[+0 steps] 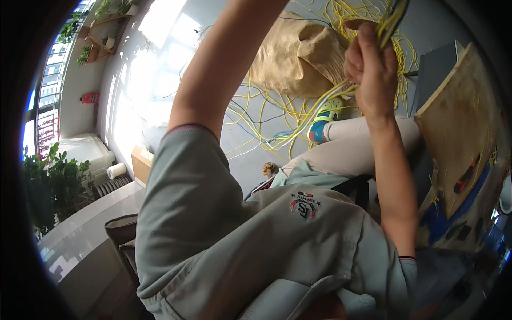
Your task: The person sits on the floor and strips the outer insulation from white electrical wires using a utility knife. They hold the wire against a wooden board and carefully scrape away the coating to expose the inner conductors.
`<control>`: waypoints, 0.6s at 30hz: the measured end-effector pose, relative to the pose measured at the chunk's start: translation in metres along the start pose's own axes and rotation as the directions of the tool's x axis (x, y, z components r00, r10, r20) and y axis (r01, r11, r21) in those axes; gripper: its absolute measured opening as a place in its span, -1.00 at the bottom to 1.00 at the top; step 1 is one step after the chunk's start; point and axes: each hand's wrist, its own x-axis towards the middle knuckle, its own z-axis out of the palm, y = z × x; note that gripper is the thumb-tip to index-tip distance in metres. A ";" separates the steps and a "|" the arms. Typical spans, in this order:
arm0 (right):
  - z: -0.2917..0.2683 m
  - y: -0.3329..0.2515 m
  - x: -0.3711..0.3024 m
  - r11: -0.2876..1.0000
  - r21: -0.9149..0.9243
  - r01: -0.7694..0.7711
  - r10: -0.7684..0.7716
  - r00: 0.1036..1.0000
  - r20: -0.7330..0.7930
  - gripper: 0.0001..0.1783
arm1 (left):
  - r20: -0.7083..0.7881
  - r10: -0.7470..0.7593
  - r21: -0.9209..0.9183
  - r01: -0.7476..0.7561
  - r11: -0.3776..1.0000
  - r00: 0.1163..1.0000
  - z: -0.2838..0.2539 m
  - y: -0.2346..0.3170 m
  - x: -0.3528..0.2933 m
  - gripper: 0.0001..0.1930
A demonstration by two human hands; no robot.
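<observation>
My right hand (373,74) has the cable bundle (333,96), fingers curled round it, thumb up along it, so grasping, not released. Bundle = yellow, white and blue strands; it runs out above the fist to the upper edge and out below it, drooping left toward the floor (242,146). Left forearm (218,69) goes up and out past the upper edge; left hand is cut off, so I can't tell its grip.

Loose yellow cables (408,58) are tangled on the grey floor beyond my fist, with more strands, some blue, spread left of my leg. Crumpled tan covering (298,53) — sack or cloth, can't tell — sits among them, just left of my right hand. Below the hand: my bent leg in pale trousers (352,149), blue sock (318,130), yellow-green clog (330,106).

Right side: a worn wooden board (453,122), tilted in view, a red-and-black tool (465,177) on it near the lower part, blue material (434,226) along its lower edge.

Left side, well apart from the cables: leafy plant (58,178), white roll (116,170), cardboard box (141,165), white bin (85,152), small red object (89,98), wooden shelf (104,45) with potted plants — strong sunlight beside it.
</observation>
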 end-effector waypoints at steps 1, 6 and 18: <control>-0.001 -0.006 0.003 1.000 -0.012 0.002 -0.002 0.998 -0.056 -0.64 | -0.070 -0.053 0.106 0.060 0.993 0.996 -0.020 -0.001 -0.042 -0.71; 0.008 -0.020 0.002 0.977 0.183 -0.105 0.111 0.994 -0.022 -0.67 | -0.266 -0.901 -0.024 0.932 0.360 0.342 -0.103 -0.014 -0.384 -0.59; 0.013 -0.102 -0.017 0.913 0.407 0.016 -0.129 0.959 0.251 -0.62 | -0.029 -0.997 -0.989 0.150 0.018 -0.073 -0.031 -0.048 -0.507 -0.42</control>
